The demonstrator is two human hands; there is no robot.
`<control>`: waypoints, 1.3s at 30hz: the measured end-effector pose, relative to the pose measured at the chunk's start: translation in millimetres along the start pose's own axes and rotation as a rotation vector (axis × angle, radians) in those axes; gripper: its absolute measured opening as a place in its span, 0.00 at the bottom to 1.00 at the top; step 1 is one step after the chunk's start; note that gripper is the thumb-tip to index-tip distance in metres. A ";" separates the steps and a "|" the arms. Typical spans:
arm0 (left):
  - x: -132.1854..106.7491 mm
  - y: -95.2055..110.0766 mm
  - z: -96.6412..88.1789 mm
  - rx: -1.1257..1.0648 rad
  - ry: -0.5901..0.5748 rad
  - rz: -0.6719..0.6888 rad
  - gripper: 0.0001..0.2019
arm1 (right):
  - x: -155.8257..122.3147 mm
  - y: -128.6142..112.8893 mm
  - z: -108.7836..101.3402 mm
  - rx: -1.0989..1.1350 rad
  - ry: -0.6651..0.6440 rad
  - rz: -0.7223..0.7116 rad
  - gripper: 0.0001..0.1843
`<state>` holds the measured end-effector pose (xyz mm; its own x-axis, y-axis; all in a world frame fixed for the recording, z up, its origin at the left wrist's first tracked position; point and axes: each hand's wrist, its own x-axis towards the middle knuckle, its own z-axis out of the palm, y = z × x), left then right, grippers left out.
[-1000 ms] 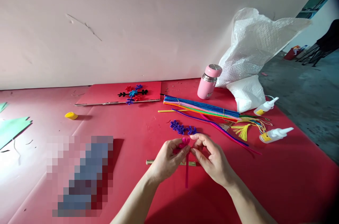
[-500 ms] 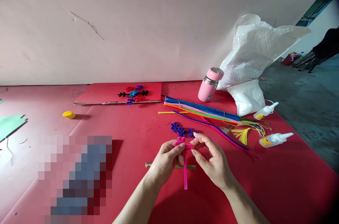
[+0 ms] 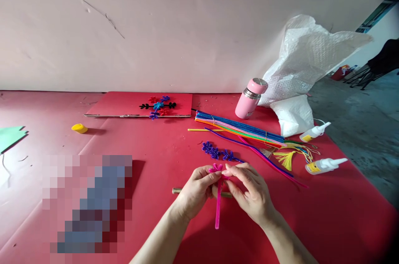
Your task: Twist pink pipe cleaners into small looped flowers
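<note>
Both hands meet low in the middle of the red table (image 3: 327,222). My left hand (image 3: 196,191) pinches a pink pipe cleaner (image 3: 217,208) just under its looped flower-shaped top, and the stem hangs down between my wrists. My right hand (image 3: 251,191) closes its fingertips on the same pink loops from the right. Just beyond my fingers lie purple pipe-cleaner flowers (image 3: 216,152). A thin wooden stick (image 3: 177,191) rests on the table under my hands.
A bundle of coloured pipe cleaners (image 3: 240,129) lies behind, with a pink bottle (image 3: 251,98), white bubble-wrap bag (image 3: 299,68) and two glue bottles (image 3: 324,165). A red card with pipe-cleaner flowers (image 3: 140,105) sits at the back, a yellow cap (image 3: 79,128) left, a yellow tassel (image 3: 285,158) right.
My right fingers have closed back onto the pink flower top after opening slightly. The view has shifted a little; the stem hangs slightly lower.
</note>
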<state>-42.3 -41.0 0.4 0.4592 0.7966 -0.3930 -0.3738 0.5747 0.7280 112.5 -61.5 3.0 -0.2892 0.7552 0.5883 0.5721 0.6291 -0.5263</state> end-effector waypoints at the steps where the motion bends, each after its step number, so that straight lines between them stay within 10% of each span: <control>1: -0.5 0.1 0.0 0.001 -0.004 0.003 0.11 | 0.4 -0.9 -0.5 0.000 0.004 -0.001 0.29; 39: -3.1 -7.7 -0.5 0.119 0.003 0.130 0.11 | -10.0 -9.6 13.1 0.533 0.079 0.582 0.14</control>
<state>-41.2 -47.8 -4.3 0.4109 0.8634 -0.2929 -0.3320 0.4409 0.8339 99.9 -72.7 -5.9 0.0098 0.9871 0.1596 0.1648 0.1558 -0.9739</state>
